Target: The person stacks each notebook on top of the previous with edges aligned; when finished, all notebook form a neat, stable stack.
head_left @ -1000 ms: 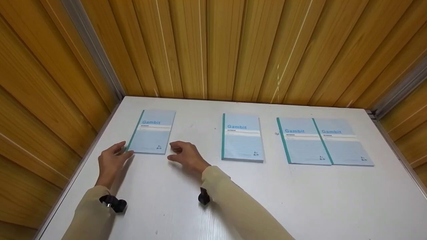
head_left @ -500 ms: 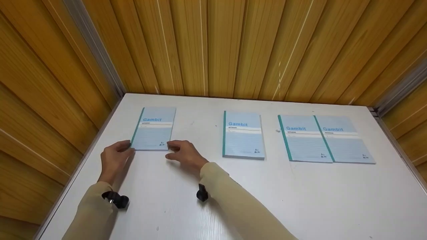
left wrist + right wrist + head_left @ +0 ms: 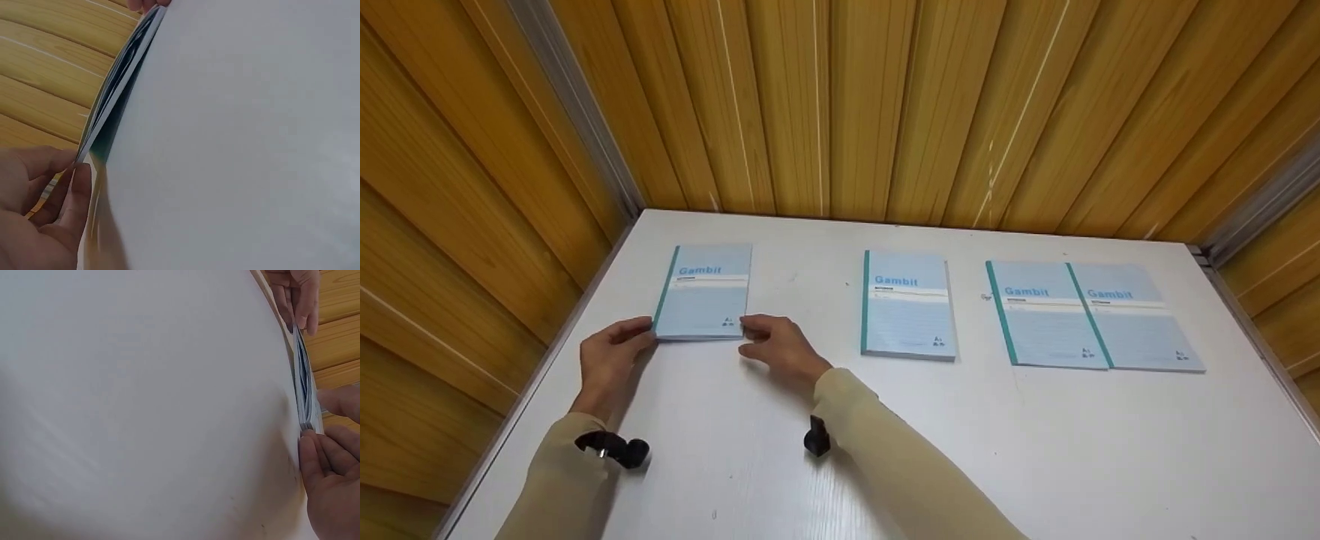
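Note:
A light blue "Gambit" notebook (image 3: 703, 296) with a green spine lies at the table's left. My left hand (image 3: 615, 364) pinches its near left corner by the spine; in the left wrist view the thumb and fingers (image 3: 81, 177) meet at that corner, and a dark gap shows under the near edge. Its near right corner is held by my right hand (image 3: 784, 349). In the right wrist view the notebook's page edges (image 3: 305, 385) look slightly fanned, with the right fingers (image 3: 332, 453) at the corner. The notebook's underside is hidden.
Another, thicker-looking Gambit notebook or stack (image 3: 907, 315) lies mid-table. Farther right, a notebook (image 3: 1046, 322) lies against or overlaps one more notebook (image 3: 1140, 326). The white table (image 3: 930, 450) ends at wood-look panels (image 3: 855, 112) behind and at the sides.
Both hands have closed in on the left notebook's near corners and taken hold of it. Its near edge now looks slightly parted. The other notebooks have stayed in place.

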`<action>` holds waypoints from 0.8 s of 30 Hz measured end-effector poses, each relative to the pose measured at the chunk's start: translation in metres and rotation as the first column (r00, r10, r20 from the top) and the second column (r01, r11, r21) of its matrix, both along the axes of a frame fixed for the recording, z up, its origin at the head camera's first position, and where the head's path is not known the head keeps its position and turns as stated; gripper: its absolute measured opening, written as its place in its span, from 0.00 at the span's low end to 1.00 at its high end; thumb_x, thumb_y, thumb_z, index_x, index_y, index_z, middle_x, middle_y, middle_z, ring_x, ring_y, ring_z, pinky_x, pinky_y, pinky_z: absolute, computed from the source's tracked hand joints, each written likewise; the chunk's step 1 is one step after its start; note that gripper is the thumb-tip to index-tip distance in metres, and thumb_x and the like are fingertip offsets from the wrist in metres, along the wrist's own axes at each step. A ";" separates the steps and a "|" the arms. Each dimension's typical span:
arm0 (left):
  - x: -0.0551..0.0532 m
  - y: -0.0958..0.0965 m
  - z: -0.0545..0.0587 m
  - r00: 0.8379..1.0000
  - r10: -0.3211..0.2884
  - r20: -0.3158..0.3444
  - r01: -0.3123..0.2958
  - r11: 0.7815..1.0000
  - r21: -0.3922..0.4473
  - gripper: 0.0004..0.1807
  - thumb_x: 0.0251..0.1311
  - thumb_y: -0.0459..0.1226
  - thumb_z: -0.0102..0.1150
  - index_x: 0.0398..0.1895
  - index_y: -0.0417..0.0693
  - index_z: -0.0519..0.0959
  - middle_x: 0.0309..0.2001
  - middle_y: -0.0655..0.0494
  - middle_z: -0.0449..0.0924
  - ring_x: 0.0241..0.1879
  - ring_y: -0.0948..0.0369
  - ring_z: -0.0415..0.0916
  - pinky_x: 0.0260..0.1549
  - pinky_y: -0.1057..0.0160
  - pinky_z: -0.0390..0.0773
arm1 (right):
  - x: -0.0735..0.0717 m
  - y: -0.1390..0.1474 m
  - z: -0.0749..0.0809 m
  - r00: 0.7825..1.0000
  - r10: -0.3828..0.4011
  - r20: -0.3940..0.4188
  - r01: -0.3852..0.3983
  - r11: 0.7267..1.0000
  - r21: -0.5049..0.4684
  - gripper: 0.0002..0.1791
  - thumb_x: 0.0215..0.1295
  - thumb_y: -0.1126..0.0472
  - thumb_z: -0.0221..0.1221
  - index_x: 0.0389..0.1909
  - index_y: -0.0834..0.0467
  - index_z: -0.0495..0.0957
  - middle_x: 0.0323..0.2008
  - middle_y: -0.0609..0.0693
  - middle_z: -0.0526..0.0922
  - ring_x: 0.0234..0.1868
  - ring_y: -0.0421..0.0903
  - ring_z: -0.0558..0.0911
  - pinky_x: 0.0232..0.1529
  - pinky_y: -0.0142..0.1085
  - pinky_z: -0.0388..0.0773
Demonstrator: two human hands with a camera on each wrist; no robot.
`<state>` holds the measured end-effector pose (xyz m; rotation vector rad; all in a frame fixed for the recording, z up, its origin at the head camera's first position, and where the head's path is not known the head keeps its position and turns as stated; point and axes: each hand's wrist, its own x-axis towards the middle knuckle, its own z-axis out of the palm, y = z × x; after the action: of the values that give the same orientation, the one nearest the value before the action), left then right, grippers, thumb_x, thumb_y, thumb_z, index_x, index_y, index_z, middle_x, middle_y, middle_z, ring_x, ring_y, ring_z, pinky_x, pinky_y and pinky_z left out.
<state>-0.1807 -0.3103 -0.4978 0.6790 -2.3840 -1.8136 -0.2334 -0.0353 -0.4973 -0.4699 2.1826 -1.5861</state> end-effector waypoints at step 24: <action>-0.001 -0.002 0.012 0.998 -0.044 0.052 0.013 0.870 0.492 0.22 0.71 0.35 0.69 0.66 0.44 0.82 0.58 0.59 0.80 0.52 0.66 0.84 0.62 0.64 0.77 | -0.007 0.010 -0.003 0.961 -0.218 0.170 0.237 0.966 -0.100 0.36 0.73 0.51 0.66 0.75 0.64 0.69 0.47 0.49 0.86 0.47 0.44 0.88 0.58 0.40 0.82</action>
<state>-0.1813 -0.3121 -0.4862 0.7461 -1.9670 -2.4785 -0.2401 -0.0257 -0.5002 -0.1218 2.0899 -1.8155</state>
